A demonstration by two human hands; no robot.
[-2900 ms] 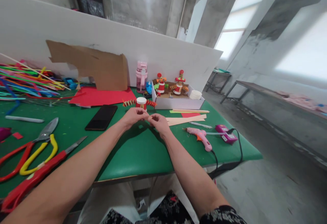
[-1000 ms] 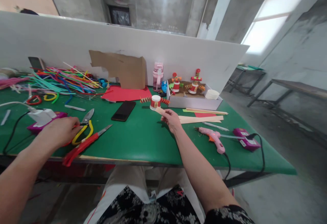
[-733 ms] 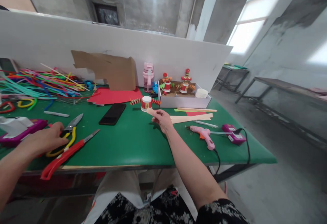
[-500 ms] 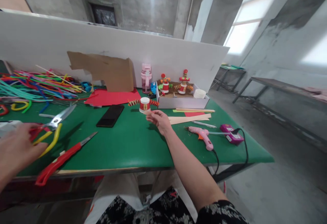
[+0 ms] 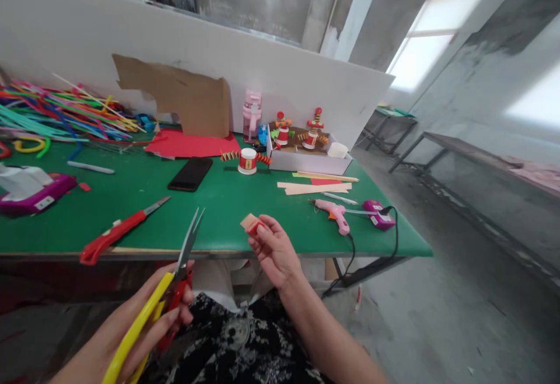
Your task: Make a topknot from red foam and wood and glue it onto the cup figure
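Note:
My left hand point(image 5: 151, 321) grips scissors point(image 5: 163, 293) with yellow and red handles, low in front of my lap, blades parted and pointing up toward the table edge. My right hand point(image 5: 273, 251) is closed, pinching a small tan and red paper piece point(image 5: 252, 223) just in front of the green table's point(image 5: 227, 209) near edge. The blade tips are a short way left of the paper piece, apart from it. A small red and white cup with folded paper arms point(image 5: 247, 161) stands further back on the table.
On the table lie red-handled shears point(image 5: 120, 231), a black phone point(image 5: 191, 174), red paper point(image 5: 188, 143), a pile of coloured pipe cleaners point(image 5: 56, 117), a pink glue gun point(image 5: 331, 213) with cable, tan paper strips point(image 5: 314, 187), and a white box of finished figures point(image 5: 306, 156). A white partition stands behind.
My left hand picked the yellow scissors off the table and brought them to my lap. My right hand pulled back from the cup to the table's near edge with the paper piece.

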